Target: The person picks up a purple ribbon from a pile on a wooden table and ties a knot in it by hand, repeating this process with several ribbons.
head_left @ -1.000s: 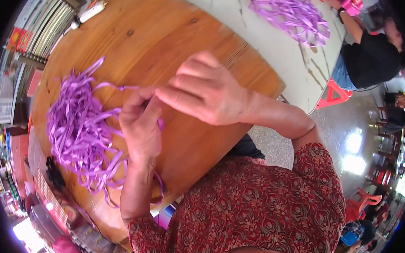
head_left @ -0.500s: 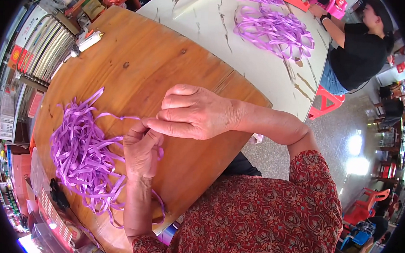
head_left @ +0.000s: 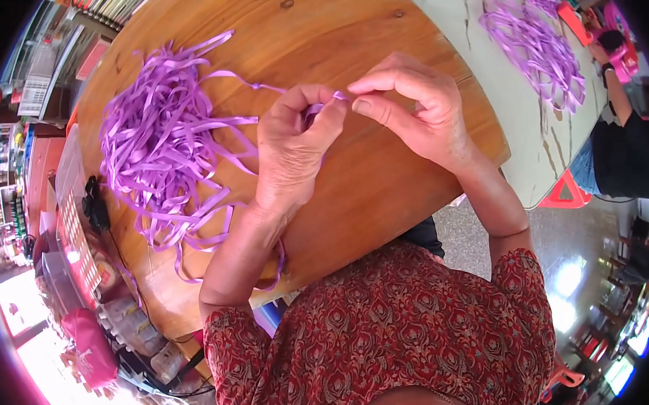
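A tangled heap of narrow purple ribbon (head_left: 159, 135) lies on the left of the round wooden table (head_left: 384, 176). One strand with a small knot in it runs from the heap to my left hand (head_left: 297, 139). That hand is closed, pinching the ribbon between thumb and forefinger, and a small tip of ribbon shows above the thumb. Just right of it is my right hand (head_left: 421, 112), its thumb and forefinger apart and close to the ribbon tip. I see nothing between them. More strands pass behind my left wrist and hang near the table's front edge.
A white marbled table (head_left: 518, 139) adjoins at the right, with another purple ribbon pile (head_left: 538, 56) on it. A co-worker in a black top (head_left: 628, 156) sits there beside a red stool (head_left: 566, 192). Shelves and a black cable (head_left: 97, 205) flank the left edge.
My right hand has moved from over my left fingertips to their right, and its thumb and forefinger have parted. My left hand keeps its pinch on the ribbon. The whole view has shifted.
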The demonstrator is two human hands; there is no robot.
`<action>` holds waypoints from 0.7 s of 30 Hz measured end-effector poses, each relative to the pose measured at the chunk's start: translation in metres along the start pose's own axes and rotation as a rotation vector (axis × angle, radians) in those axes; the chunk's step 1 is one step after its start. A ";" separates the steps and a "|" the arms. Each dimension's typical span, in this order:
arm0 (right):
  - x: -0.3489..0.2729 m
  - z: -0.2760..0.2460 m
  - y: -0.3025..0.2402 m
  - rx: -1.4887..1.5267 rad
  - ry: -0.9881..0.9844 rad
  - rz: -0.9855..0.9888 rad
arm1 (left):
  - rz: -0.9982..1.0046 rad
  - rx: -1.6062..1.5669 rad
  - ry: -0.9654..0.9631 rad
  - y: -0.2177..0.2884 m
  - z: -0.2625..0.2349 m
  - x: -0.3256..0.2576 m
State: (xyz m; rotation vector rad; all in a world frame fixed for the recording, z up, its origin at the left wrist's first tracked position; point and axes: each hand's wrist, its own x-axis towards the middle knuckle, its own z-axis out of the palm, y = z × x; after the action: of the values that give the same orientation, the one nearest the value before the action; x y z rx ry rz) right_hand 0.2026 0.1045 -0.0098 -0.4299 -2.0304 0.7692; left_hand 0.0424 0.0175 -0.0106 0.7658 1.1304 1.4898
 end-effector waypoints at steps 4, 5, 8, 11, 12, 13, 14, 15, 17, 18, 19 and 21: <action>0.001 0.002 -0.006 0.034 -0.033 0.033 | 0.031 0.100 0.015 0.003 0.004 -0.003; 0.001 0.002 -0.008 0.093 -0.034 0.089 | 0.037 0.095 0.007 0.003 0.005 -0.003; 0.001 0.002 -0.012 0.298 -0.041 0.351 | 0.064 0.055 -0.029 0.002 0.004 -0.004; -0.001 0.002 -0.012 0.570 -0.052 0.646 | 0.105 -0.047 -0.078 -0.003 0.003 -0.004; -0.001 0.004 -0.011 0.688 -0.040 0.657 | 0.112 -0.082 -0.077 -0.004 0.003 -0.003; -0.001 0.006 -0.010 0.800 -0.027 0.666 | 0.120 -0.117 -0.076 -0.005 0.003 -0.003; -0.002 0.008 -0.009 0.864 -0.011 0.689 | 0.116 -0.159 -0.090 -0.006 0.003 -0.003; -0.004 0.010 -0.009 0.923 0.007 0.711 | 0.112 -0.200 -0.103 -0.006 0.002 -0.003; -0.005 0.013 -0.008 1.027 0.023 0.727 | 0.107 -0.247 -0.127 -0.006 0.001 -0.004; -0.005 0.013 -0.008 1.072 0.020 0.720 | 0.106 -0.253 -0.138 -0.006 0.000 -0.004; -0.005 0.013 -0.009 1.097 0.033 0.749 | 0.101 -0.268 -0.145 -0.005 -0.001 -0.005; -0.007 0.010 -0.011 0.883 0.026 0.643 | 0.125 -0.245 -0.155 -0.005 -0.001 -0.004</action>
State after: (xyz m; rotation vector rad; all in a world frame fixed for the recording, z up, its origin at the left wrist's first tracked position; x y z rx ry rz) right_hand 0.1980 0.0889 -0.0103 -0.5511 -1.3128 1.9102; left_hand 0.0439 0.0130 -0.0154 0.7767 0.7798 1.6079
